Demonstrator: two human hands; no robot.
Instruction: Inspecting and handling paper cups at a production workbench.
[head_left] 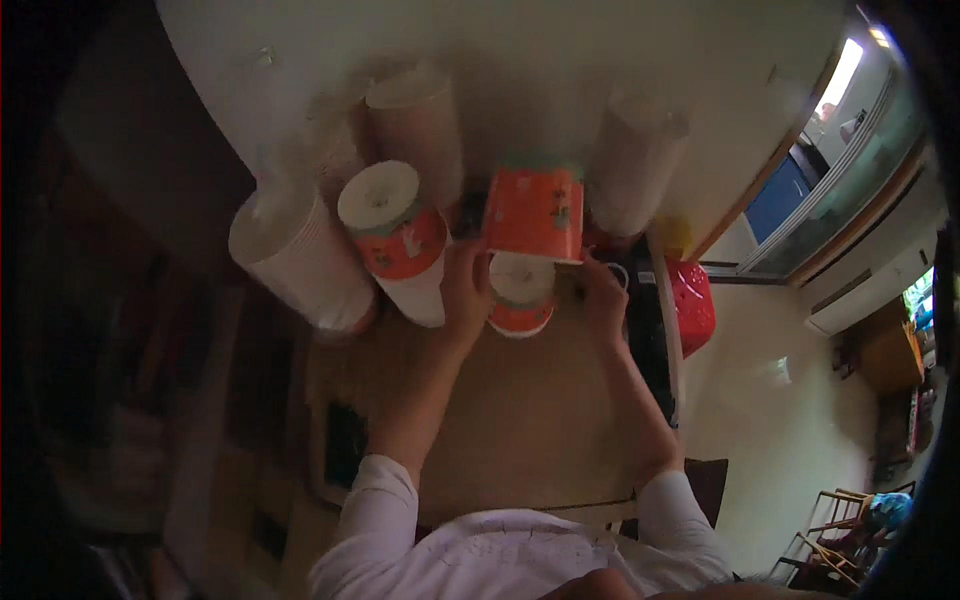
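My left hand [466, 295] and my right hand [604, 298] hold an orange paper cup [535, 212] between them, one at each side of its white rim. It is raised and its printed side faces me. Below it, between my wrists, a second orange-and-white paper cup [522, 318] stands bottom up on the wooden table [535, 430]. The fingers of both hands are bent against the held cup; the fingertips are partly hidden. Left of my left hand leans a stack of paper cups [402, 245], with an orange printed cup bottom up on top.
Plastic-wrapped stacks of white cups stand at the left [300, 260], back [415, 130] and back right [640, 165], near the pale wall. A red container [690, 305] is beyond the table's right edge. A wooden chair [835, 530] stands at the lower right.
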